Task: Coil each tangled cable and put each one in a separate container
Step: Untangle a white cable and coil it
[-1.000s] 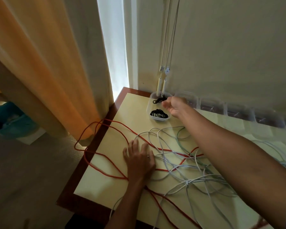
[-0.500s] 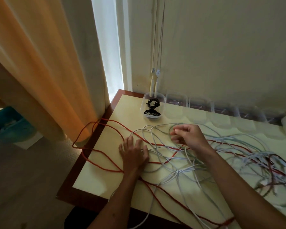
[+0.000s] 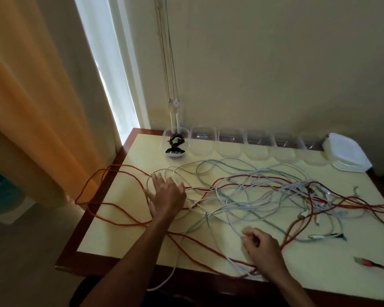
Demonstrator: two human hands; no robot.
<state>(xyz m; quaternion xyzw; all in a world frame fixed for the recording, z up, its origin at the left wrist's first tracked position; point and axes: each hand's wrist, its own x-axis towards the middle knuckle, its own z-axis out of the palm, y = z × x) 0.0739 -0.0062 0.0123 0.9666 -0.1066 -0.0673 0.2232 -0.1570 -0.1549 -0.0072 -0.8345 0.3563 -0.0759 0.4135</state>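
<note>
Already your right hand (image 3: 263, 247) sat at the lower middle of the frame with its fingers curled, pinching a white cable (image 3: 235, 229) close to the table's near edge. Your left hand (image 3: 167, 192) lay flat, fingers spread, pressing on the tangle (image 3: 264, 196) at centre left. That white strand ran up and away from your right hand toward the knot of white, grey and red cables (image 3: 120, 222) at centre right, so its long axis pointed into the mess; your right hand was the nearer one, and I judged any pull would have to draw toward you while the left pinned the rest.

One clear container (image 3: 164, 145) at the upper middle held a coiled black cable (image 3: 175, 144); the empty containers (image 3: 231, 142) stood in a row beside it along the wall (image 3: 275, 63), ending at a stack of white lids (image 3: 346, 155). Everything rested on a pale yellow table (image 3: 111, 229) with a dark wooden rim, an orange curtain (image 3: 31, 107) hanging at upper left.
</note>
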